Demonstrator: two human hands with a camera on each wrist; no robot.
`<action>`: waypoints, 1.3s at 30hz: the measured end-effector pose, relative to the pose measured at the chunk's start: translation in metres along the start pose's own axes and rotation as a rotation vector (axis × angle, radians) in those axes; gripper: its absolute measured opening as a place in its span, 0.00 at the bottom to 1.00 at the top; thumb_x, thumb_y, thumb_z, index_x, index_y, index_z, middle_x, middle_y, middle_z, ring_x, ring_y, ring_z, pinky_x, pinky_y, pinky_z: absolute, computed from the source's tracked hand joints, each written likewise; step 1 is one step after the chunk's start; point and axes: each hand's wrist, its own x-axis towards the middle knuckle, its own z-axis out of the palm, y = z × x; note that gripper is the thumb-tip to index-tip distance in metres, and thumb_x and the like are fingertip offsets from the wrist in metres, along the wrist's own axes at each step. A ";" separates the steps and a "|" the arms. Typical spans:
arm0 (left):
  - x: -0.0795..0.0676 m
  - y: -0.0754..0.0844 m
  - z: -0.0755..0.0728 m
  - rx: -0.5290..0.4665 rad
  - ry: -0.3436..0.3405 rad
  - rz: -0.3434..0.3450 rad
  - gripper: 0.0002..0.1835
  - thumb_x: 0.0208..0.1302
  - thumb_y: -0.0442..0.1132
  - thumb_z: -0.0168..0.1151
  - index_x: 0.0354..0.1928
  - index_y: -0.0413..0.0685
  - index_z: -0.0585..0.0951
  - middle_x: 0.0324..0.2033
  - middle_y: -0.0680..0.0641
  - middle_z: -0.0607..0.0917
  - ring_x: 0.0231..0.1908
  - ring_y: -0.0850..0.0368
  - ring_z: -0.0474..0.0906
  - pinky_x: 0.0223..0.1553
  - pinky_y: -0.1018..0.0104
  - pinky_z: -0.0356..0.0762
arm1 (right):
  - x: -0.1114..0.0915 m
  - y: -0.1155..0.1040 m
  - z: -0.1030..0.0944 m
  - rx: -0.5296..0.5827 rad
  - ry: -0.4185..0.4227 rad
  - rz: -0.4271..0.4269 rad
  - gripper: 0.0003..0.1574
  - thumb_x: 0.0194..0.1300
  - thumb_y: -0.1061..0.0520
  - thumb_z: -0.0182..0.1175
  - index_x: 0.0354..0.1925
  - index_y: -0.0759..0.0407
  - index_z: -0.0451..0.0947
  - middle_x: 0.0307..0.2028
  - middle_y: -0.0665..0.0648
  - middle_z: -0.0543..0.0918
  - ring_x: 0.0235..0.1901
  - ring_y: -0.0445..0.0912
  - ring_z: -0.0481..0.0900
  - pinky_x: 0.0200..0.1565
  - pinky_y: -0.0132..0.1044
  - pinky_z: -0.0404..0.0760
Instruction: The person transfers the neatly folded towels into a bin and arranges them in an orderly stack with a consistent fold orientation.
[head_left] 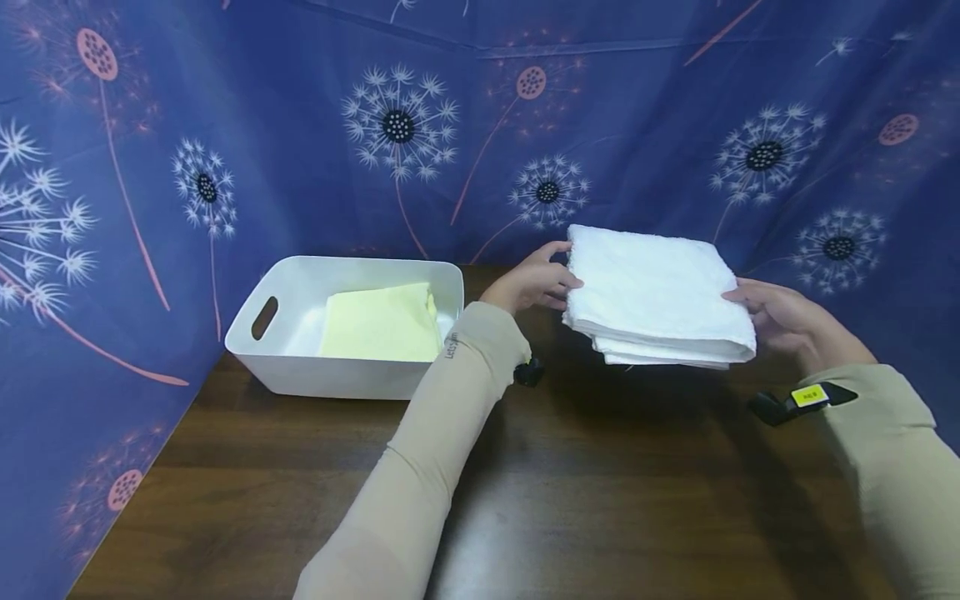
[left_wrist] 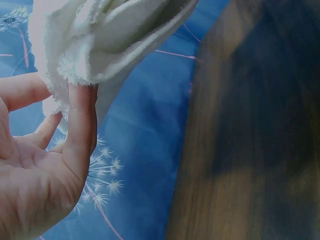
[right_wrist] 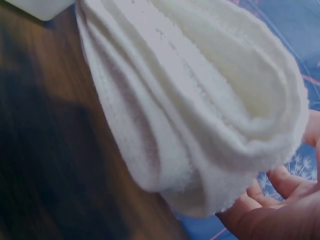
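Note:
A folded white towel [head_left: 660,292] is held up above the table between both hands, its fold layers showing along the near side. My left hand [head_left: 531,282] grips its left edge. In the left wrist view, digits of that hand [left_wrist: 45,170] lie on either side of the fuzzy edge. On the opposite side, my right hand [head_left: 787,321] pinches the right edge, thumb on top. Several thick layers of the towel [right_wrist: 200,100] fill the right wrist view, with the right hand [right_wrist: 280,210] at the lower right, its fingers partly hidden behind the cloth.
A white plastic bin [head_left: 345,379] with a handle hole stands on the left of the brown wooden table [head_left: 600,500]. Inside it lies a folded pale yellow cloth [head_left: 382,325]. Behind the table hangs a blue curtain [head_left: 637,150] with a dandelion print.

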 end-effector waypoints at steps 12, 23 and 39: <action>-0.009 0.013 -0.017 0.009 0.009 0.008 0.40 0.60 0.28 0.59 0.70 0.62 0.56 0.47 0.42 0.75 0.43 0.49 0.78 0.37 0.58 0.80 | -0.002 -0.022 0.023 0.042 -0.009 -0.007 0.41 0.69 0.58 0.50 0.71 0.55 0.38 0.34 0.47 0.77 0.34 0.44 0.78 0.36 0.41 0.80; -0.019 0.025 -0.039 0.009 -0.004 -0.004 0.39 0.60 0.28 0.59 0.70 0.62 0.56 0.50 0.42 0.75 0.45 0.48 0.78 0.42 0.55 0.78 | 0.002 -0.035 0.044 0.122 -0.032 -0.050 0.38 0.69 0.61 0.49 0.70 0.57 0.42 0.37 0.49 0.76 0.36 0.43 0.77 0.37 0.39 0.80; -0.039 0.040 -0.074 0.072 0.025 -0.015 0.40 0.62 0.29 0.58 0.71 0.63 0.53 0.55 0.42 0.71 0.48 0.47 0.75 0.35 0.59 0.76 | 0.012 -0.050 0.084 0.049 0.004 -0.083 0.38 0.68 0.58 0.53 0.69 0.59 0.47 0.53 0.53 0.61 0.43 0.41 0.71 0.41 0.34 0.77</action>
